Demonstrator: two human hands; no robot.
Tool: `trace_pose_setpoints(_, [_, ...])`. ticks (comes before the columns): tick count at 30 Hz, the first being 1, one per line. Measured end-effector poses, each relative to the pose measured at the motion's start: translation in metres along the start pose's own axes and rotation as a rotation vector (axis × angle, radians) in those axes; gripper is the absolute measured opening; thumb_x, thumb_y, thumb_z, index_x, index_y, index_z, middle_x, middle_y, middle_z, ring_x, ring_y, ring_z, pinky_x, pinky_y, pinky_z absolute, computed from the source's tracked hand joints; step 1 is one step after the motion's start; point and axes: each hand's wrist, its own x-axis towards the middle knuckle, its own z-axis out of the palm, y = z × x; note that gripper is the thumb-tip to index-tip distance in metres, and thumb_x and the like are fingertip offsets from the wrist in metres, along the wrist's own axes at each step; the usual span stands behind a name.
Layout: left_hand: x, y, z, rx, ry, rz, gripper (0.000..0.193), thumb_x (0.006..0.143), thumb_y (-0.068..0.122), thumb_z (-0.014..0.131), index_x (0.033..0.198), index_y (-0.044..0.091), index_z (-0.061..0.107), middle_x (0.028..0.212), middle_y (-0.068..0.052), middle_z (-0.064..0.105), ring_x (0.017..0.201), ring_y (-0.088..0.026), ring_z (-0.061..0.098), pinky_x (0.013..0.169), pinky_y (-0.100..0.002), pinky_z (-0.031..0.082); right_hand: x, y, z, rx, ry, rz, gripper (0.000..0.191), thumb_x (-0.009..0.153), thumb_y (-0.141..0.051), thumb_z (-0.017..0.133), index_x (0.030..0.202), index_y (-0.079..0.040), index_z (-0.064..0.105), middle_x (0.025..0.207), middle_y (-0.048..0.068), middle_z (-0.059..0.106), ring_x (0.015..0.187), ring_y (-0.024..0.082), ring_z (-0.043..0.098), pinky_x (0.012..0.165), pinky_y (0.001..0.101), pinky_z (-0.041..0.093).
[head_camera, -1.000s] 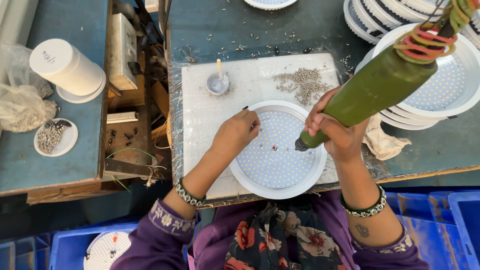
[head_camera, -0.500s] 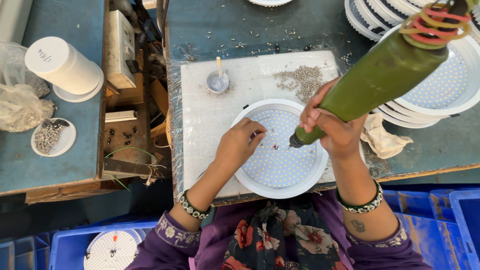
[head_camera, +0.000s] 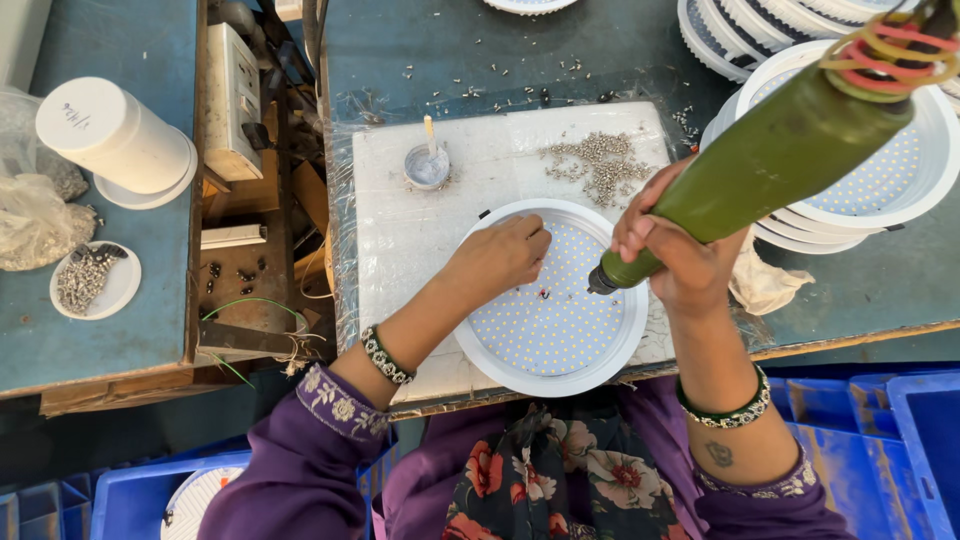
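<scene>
A round white lamp panel (head_camera: 553, 325), dotted with small yellow diodes, lies on a white plastic-wrapped board (head_camera: 420, 240). My left hand (head_camera: 497, 258) rests on the panel's upper left part, fingers pinched near a small dark screw at the panel's middle. My right hand (head_camera: 672, 255) grips a green electric screwdriver (head_camera: 770, 165), tilted with its tip just above the panel's upper right area. Coloured bands wrap the tool's top end.
A pile of small screws (head_camera: 600, 165) and a little cup with a stick (head_camera: 427, 165) sit on the board. Stacked white lamp panels (head_camera: 890, 190) stand at right. A white cylinder (head_camera: 110, 135), a dish of screws (head_camera: 92, 280) and blue crates (head_camera: 905, 450) are nearby.
My left hand has slid right across the panel toward its middle. The screwdriver tip has lifted up and right, away from the centre.
</scene>
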Motion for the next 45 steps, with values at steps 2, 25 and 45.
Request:
trace_pose_setpoints(2, [-0.004, 0.007, -0.001, -0.353, -0.039, -0.159, 0.015, 0.084, 0.009, 0.074, 0.093, 0.003, 0.064, 0.091, -0.008, 0.064, 0.080, -0.022, 0.070, 0.068, -0.033, 0.057, 0.002, 0.000, 0.003, 0.016, 0.001, 0.002, 0.019, 0.089, 0.007, 0.059, 0.106, 0.004, 0.053, 0.072, 0.012, 0.057, 0.057, 0.019, 0.058, 0.061, 0.0341, 0.053])
trace_pose_setpoints(25, [-0.029, 0.027, 0.027, -1.189, 0.082, -0.526, 0.037, 0.097, -0.007, 0.060, 0.125, 0.006, 0.041, 0.097, -0.012, 0.074, 0.087, -0.012, 0.073, 0.080, -0.027, 0.061, 0.006, 0.012, 0.014, 0.076, -0.020, 0.005, 0.022, 0.091, 0.009, 0.055, 0.111, 0.001, 0.049, 0.075, 0.011, 0.056, 0.059, 0.016, 0.056, 0.063, 0.0341, 0.052])
trace_pose_setpoints(45, [-0.020, 0.004, 0.016, -0.469, 0.131, -0.363, 0.050, 0.088, 0.004, 0.074, 0.128, 0.010, 0.043, 0.093, -0.003, 0.077, 0.098, -0.027, 0.074, 0.077, -0.037, 0.057, 0.008, 0.076, 0.011, 0.026, -0.019, -0.055, 0.019, 0.094, 0.010, 0.059, 0.108, 0.002, 0.049, 0.081, 0.011, 0.056, 0.063, 0.017, 0.059, 0.060, 0.0309, 0.052])
